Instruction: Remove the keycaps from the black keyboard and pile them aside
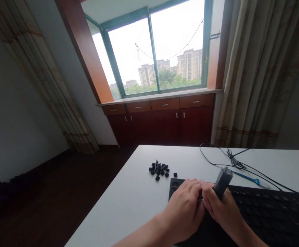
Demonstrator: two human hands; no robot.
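A black keyboard (pixel 275 214) lies along the table's near side, and both hands are over its left part. My right hand (pixel 220 206) is closed around a dark grey keycap puller (pixel 223 181), whose handle tilts up with small metal prongs at the top end. Its lower end is mostly hidden between the hands. My left hand (pixel 184 206) is closed beside it, fingers bent together and touching the right hand. What the left fingertips hold, if anything, is hidden. Loose black keycaps (pixel 159 168) lie in a pile beyond the keyboard's left corner, with a single keycap (pixel 175 175) nearer to it.
A blue-handled brush (pixel 249 178) lies behind the keyboard. A black cable (pixel 235 161) is bundled on the white table (pixel 128 192) at the back right. Past the table stand red-brown cabinets (pixel 162 125) under a window, with curtains (pixel 254 75) on both sides.
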